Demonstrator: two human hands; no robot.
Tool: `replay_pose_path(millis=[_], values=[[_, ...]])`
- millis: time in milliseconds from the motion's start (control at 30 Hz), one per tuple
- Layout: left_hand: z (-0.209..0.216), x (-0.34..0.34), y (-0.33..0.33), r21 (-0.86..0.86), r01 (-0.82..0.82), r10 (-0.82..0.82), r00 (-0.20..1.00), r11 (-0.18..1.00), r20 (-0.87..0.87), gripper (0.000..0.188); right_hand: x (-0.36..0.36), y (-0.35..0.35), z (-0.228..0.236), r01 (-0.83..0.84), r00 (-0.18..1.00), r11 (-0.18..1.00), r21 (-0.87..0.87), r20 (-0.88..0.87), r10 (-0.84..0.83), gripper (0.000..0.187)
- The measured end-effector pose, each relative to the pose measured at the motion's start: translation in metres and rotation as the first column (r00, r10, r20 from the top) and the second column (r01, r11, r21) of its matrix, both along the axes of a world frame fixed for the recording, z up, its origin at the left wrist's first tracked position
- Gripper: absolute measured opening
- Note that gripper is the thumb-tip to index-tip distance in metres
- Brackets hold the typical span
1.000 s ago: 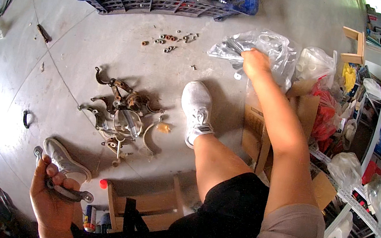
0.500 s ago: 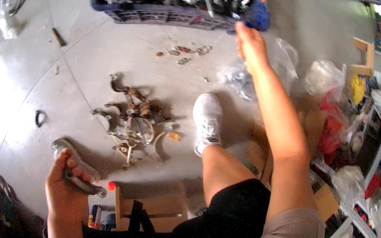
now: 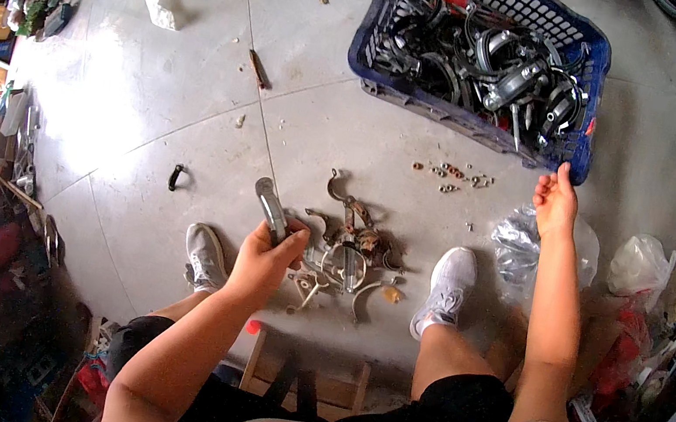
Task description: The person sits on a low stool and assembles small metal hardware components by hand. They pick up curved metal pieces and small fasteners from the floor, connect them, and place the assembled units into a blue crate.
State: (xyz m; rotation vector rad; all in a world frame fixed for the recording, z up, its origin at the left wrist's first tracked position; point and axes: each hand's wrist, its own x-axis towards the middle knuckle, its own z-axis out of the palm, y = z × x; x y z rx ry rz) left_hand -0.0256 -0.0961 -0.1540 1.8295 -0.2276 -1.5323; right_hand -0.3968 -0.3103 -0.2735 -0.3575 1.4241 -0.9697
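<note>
My left hand is closed around a curved grey metal clamp piece, raised beside a pile of rusty and bare metal clamp parts on the floor. My fingers partly hide the clamp's lower end. My right hand reaches out by the near right corner of a blue plastic crate, fingers loosely curled and apart, nothing visible in them. Whether its fingertip touches the crate cannot be made out. Inside the crate lie many metal clamps, grey and black.
Small nuts and bolts lie scattered before the crate. A clear plastic bag rests under my right forearm. My shoes flank the pile. A small black ring-like part lies left; clutter lines both sides, with a wooden frame below.
My left hand has brought the clamp piece over from the left to the pile. My right hand has drawn slightly off the crate's corner. The view has swung leftward.
</note>
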Motion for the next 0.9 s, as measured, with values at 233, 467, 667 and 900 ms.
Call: replay_pose_path(millis=[233, 467, 667, 900], values=[[-0.037, -0.008, -0.079, -0.149, 0.448, -0.314, 0.793, 0.882, 0.522, 0.017, 0.000, 0.000, 0.004, -0.052, 0.998, 0.999, -0.013, -0.043, 0.052, 0.034], [-0.065, -0.026, -0.178, -0.010, 0.814, -0.234, 0.179, 0.580, 0.956, 0.022, -0.008, -0.003, 0.004, 0.056, 0.998, 0.998, 0.036, 0.036, -0.057, 0.047], [-0.071, -0.022, -0.210, 0.350, 0.862, -0.329, -0.231, 0.367, 0.916, 0.012, -0.010, -0.003, -0.005, 0.096, 0.995, 0.995, 0.009, 0.033, -0.097, 0.045], [-0.063, -0.007, -0.236, 0.488, 0.842, -0.217, -0.444, 0.232, 0.869, 0.010, -0.006, -0.008, 0.005, 0.044, 0.998, 0.997, -0.066, -0.043, -0.047, 0.042]])
